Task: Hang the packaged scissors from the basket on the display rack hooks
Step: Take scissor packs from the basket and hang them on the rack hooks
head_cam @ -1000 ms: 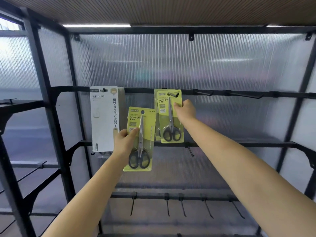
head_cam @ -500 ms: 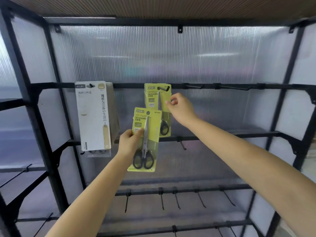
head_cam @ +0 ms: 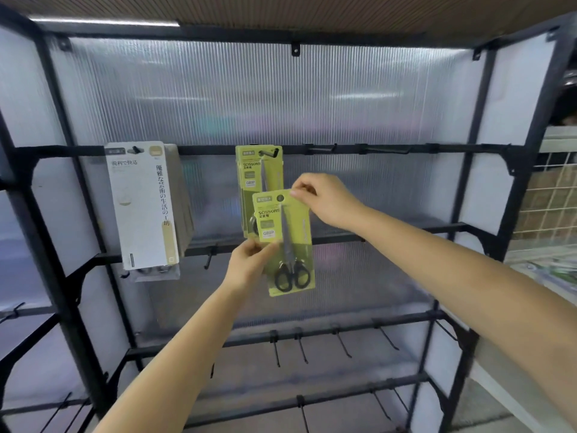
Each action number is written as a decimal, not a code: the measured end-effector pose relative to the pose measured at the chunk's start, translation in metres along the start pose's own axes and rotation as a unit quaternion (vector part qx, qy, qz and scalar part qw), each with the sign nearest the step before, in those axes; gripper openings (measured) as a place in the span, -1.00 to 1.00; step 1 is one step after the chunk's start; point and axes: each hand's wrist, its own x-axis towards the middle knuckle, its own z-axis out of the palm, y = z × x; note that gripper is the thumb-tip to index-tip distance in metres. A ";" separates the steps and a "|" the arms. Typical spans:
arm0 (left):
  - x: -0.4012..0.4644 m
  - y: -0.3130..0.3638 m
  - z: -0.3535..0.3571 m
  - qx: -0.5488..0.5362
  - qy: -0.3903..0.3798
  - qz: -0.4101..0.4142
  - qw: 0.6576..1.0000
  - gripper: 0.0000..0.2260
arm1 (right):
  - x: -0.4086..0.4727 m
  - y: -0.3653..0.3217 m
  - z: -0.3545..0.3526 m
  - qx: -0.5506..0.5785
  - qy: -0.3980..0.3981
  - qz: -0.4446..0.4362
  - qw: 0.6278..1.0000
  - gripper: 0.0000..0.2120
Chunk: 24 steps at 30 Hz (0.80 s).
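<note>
- Head view: my left hand [head_cam: 249,260] holds a yellow-green scissors pack [head_cam: 285,242] by its lower left edge, thumb across the front of the card near the "GRIP" label and the other fingers curled behind it.
- My right hand [head_cam: 324,201] pinches the top right corner of the same pack between thumb and forefinger, just beside the round hang hole [head_cam: 280,198].
- The pack stands nearly upright, tilted a little, in front of the display rack [head_cam: 468,182] and not on any hook; black-handled scissors show through the blister, handles down.
- Behind it and slightly up and to the left, a stack of hung scissors packs [head_cam: 257,170] of the same kind sits on a hook [head_cam: 269,152] of the upper crossbar; the pack I hold overlaps its lower half.
- Further left on that bar hangs a stack of white packages [head_cam: 142,207] with Japanese lettering down the front.
- To the right of the hung packs the upper crossbar carries bare hooks [head_cam: 387,149].
- A lower crossbar carries a row of bare pegs [head_cam: 301,345] pointing forward and down, below my hands.
- The rack's back and sides are ribbed translucent panels [head_cam: 281,98] in a black frame.
- At the far right edge, past the frame, part of a white wire grid [head_cam: 555,198] shows.
</note>
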 end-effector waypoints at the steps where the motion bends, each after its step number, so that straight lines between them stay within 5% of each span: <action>1: 0.000 -0.002 -0.001 0.015 -0.008 -0.002 1.000 -0.89 | 0.002 -0.004 -0.006 -0.003 0.007 -0.013 1.000 -0.81; 24: 0.023 0.012 -0.016 0.006 0.037 0.027 0.999 -0.81 | 0.058 -0.012 -0.018 -0.033 0.113 0.010 0.993 -0.83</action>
